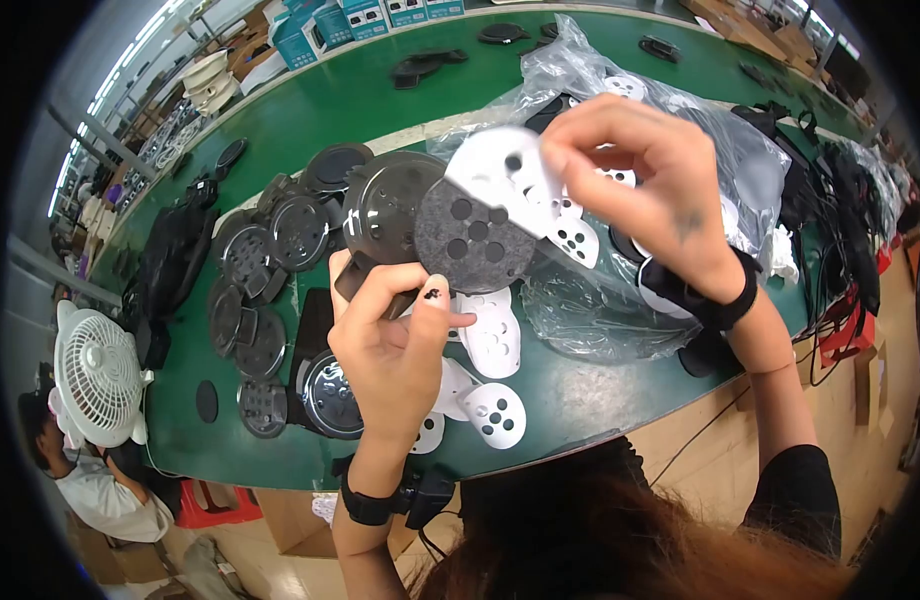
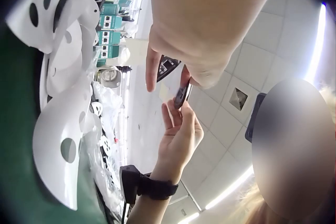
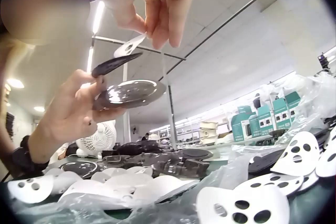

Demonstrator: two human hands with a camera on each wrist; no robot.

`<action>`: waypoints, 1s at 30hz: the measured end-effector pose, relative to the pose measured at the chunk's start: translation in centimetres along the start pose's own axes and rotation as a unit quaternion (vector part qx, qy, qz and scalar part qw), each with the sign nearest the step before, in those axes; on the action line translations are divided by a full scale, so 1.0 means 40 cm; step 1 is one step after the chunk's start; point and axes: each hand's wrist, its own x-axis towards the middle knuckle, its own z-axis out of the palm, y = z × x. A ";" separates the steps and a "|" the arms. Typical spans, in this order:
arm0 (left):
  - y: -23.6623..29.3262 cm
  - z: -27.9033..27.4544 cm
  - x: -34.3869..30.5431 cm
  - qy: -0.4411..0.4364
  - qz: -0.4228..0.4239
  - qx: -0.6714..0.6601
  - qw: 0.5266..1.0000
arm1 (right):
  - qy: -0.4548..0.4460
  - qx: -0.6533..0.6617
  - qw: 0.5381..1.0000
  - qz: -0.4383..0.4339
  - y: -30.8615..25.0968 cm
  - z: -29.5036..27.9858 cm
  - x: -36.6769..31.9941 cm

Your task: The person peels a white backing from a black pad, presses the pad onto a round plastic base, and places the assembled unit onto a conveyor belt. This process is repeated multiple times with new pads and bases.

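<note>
My left hand (image 1: 380,345) holds up a round dark grey felt pad (image 1: 475,248) with several holes, its thumb at the pad's lower edge. The same hand also holds a glossy dark plastic disc (image 1: 395,205), just left of the pad; in the right wrist view this disc (image 3: 134,95) is under the pad (image 3: 116,65). With thumb and fingers, my right hand (image 1: 645,185) pinches a white backing sheet (image 1: 495,180) with holes. The sheet covers the pad's upper part, and its lower edge runs slanting across the felt. The white sheet (image 3: 129,46) rises from the pad toward my right fingertips.
Loose white holed sheets (image 1: 495,415) lie on the green table (image 1: 570,400) below my hands. Several glossy discs (image 1: 300,232) are heaped at left. A clear plastic bag (image 1: 610,310) with more white sheets spreads at right. A white fan (image 1: 100,375) stands at the left edge.
</note>
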 end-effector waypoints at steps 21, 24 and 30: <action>-0.001 0.030 -0.003 -0.080 -0.184 -0.323 0.925 | -0.088 -0.041 0.986 -0.135 0.026 0.075 -0.018; -0.017 0.030 -0.011 -0.144 -0.202 -0.345 0.905 | -0.090 -0.032 0.977 -0.193 0.039 0.087 -0.019; -0.028 0.031 -0.014 -0.172 -0.247 -0.388 0.871 | -0.072 0.018 0.980 -0.184 0.041 0.078 -0.013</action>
